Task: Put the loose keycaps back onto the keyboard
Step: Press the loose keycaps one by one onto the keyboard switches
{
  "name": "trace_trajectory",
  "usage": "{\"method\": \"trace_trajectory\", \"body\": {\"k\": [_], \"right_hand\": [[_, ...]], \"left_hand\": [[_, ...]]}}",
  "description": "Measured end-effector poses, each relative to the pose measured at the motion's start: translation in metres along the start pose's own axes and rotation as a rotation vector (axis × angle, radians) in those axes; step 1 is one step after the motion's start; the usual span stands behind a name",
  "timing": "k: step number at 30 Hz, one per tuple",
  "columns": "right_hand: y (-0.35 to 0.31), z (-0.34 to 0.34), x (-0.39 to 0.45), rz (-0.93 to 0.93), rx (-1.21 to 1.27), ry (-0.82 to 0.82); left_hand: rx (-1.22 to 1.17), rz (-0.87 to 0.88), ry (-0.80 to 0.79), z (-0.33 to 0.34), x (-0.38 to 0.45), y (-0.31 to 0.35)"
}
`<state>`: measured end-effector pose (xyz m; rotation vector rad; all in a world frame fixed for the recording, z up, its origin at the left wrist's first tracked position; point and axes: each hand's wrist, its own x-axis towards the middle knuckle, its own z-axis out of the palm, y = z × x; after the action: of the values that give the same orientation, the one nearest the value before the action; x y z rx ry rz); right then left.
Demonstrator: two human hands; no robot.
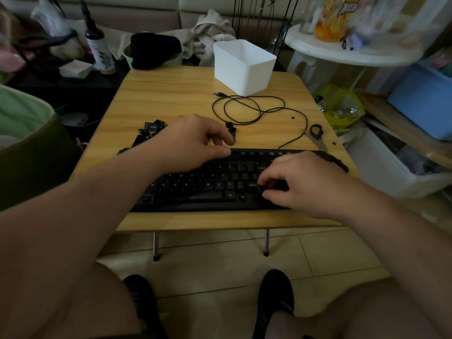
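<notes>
We note a white rectangular plastic bin (pixel 244 67) at the far edge of the light wooden table (pixel 171 99); its interior is not visible from this angle. A coiled black USB cable (pixel 247 108) lies just in front of the bin, and a pair of black-handled scissors (pixel 316 134) lies near the right table edge. The far-left part of the table is bare wood.

The black full-size keyboard (pixel 208 187) sits along the near table edge, with its right end close to the right edge. Loose black plastic keycaps (pixel 152 128) lie in a cluster behind the keyboard's left end, and a few more lie beside the left fingertips.

Our left hand (pixel 193 140) reaches over the keyboard's top row, palm down, fingers (pixel 220 140) curled toward the keycaps near the cable; we cannot tell whether they grasp one. Our right hand (pixel 303 182) rests over the keyboard's right section, its fingers (pixel 265 178) bent down around a dark keycap-sized piece at the keys; whether they pinch it or only press on it is unclear.
</notes>
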<state>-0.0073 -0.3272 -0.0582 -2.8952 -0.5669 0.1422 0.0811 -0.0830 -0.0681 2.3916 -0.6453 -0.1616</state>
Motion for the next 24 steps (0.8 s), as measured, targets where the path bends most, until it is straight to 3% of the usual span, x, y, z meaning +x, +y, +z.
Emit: {"method": "trace_trajectory", "body": {"k": [7, 24], "right_hand": [[-0.014, -0.001, 0.009, -0.057, -0.179, -0.087], [-0.018, 0.010, 0.015, -0.018, -0.171, -0.047]], "left_hand": [[0.045, 0.021, -0.008, 0.007, 0.004, -0.003], [0.101, 0.094, -0.082, 0.019, 0.004, 0.001]]}}
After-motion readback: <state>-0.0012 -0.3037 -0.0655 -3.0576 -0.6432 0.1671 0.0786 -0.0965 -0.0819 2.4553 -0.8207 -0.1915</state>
